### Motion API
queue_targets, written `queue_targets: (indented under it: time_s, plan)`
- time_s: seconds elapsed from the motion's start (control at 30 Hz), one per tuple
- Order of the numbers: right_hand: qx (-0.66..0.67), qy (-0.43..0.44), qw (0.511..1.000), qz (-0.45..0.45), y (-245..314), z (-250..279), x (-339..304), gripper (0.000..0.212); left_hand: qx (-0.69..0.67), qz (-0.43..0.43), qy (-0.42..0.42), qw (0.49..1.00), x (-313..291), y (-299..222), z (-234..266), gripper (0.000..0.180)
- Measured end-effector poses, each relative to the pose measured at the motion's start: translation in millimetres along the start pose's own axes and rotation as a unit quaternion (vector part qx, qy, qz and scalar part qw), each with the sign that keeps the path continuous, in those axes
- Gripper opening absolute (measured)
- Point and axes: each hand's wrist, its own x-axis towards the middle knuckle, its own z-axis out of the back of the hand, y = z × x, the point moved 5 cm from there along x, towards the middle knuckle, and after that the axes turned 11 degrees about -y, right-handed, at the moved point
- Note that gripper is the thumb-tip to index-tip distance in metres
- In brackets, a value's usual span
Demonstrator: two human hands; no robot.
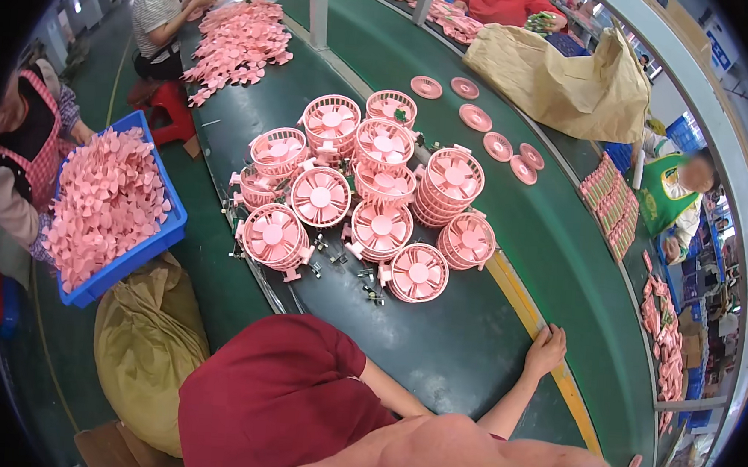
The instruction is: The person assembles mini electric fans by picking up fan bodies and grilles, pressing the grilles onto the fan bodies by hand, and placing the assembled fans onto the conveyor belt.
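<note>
My right hand (547, 348) rests on the yellow edge strip (520, 298) between the dark worktop and the green belt, its fingers bent over the strip. My left forearm (394, 391) comes out of a dark red sleeve, and its hand is hidden low in the picture. Ahead on the worktop (435, 357) stand several stacks of round pink fan housings (381, 225) with fan blades inside. One housing (419, 272) stands nearest to me. Small green and dark parts with wires (372, 295) lie around the stacks.
Loose pink round grilles (475, 117) lie on the green belt (562, 245). At left a person holds a blue crate (178, 220) full of pink blades. Below it stands a yellowish sack (148, 348). A pink pile (244, 41) lies farther back; a brown sack (563, 82) lies across the belt.
</note>
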Motion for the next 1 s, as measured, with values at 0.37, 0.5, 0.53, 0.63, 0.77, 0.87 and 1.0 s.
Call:
queue_targets:
  time_s: [0.37, 0.5, 0.53, 0.63, 0.77, 0.87, 1.0]
  plan:
    - [-0.005, -0.012, 1.000, 0.008, 2.6, -1.1, 2.5, 0.027, -0.001, 0.012, 0.002, 1.000, 0.4, 7.5, 0.2, 0.022]
    - [0.004, 0.017, 1.000, -0.017, 0.0, -1.0, 3.3, 0.027, 0.034, -0.022, -0.002, 0.999, 1.9, 6.3, -0.1, 0.025]
    - [0.006, 0.017, 1.000, -0.017, -0.7, -0.7, 3.1, 0.027, 0.036, -0.021, -0.003, 0.999, 2.1, 1.7, 2.1, 0.025]
    - [0.005, 0.017, 1.000, -0.014, -1.2, -2.0, 2.0, 0.027, 0.045, -0.024, -0.002, 0.999, 2.0, -9.7, 5.8, 0.026]
    - [0.006, 0.018, 1.000, -0.011, -2.6, -2.7, 1.8, 0.027, 0.066, -0.052, -0.003, 0.996, -0.5, -13.4, 7.3, 0.027]
    - [0.004, 0.018, 1.000, -0.010, -3.2, -5.2, 0.9, 0.027, 0.071, -0.048, -0.009, 0.996, -5.7, -18.7, 12.3, 0.027]
    - [-0.004, 0.013, 1.000, -0.011, -4.7, -3.2, 0.7, 0.026, 0.073, -0.046, -0.011, 0.996, -17.3, -25.2, 17.7, 0.027]
